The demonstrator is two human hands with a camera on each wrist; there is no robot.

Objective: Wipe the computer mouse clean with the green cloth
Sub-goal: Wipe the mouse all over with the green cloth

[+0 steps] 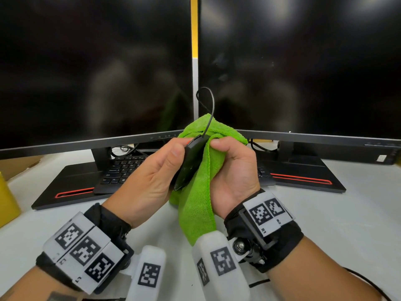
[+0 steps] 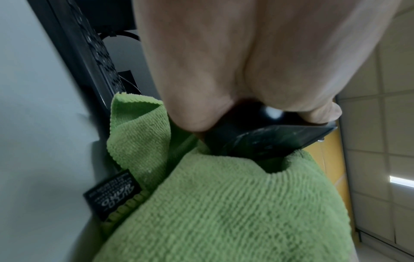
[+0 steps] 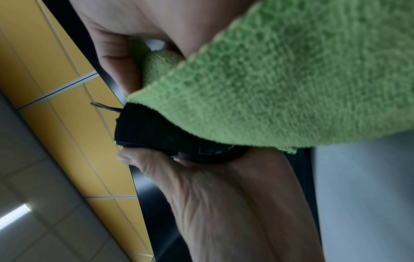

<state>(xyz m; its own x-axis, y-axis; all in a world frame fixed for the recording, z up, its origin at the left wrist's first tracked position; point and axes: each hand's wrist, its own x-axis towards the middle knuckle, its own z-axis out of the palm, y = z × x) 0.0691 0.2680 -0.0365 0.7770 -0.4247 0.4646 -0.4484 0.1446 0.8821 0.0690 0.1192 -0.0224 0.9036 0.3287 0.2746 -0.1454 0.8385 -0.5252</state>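
My left hand [image 1: 165, 161] grips a black wired computer mouse [image 1: 189, 164] lifted above the desk, underside turned toward my right hand; its cable [image 1: 209, 105] loops upward. My right hand [image 1: 230, 166] grips the green cloth [image 1: 200, 198] and holds it against the mouse's side. The cloth wraps behind the mouse and hangs down between my wrists. In the left wrist view the mouse [image 2: 268, 140] sits under my fingers with the cloth [image 2: 224, 203] bunched against it. The right wrist view shows the cloth [image 3: 280, 79] draped over the mouse [image 3: 161, 134].
Two dark monitors [image 1: 97, 68] stand close behind my hands on black bases with red stripes [image 1: 73, 192]. A black keyboard [image 1: 123, 168] lies under the left monitor. A yellow object [image 1: 6, 198] sits at the left edge of the white desk [image 1: 336, 224].
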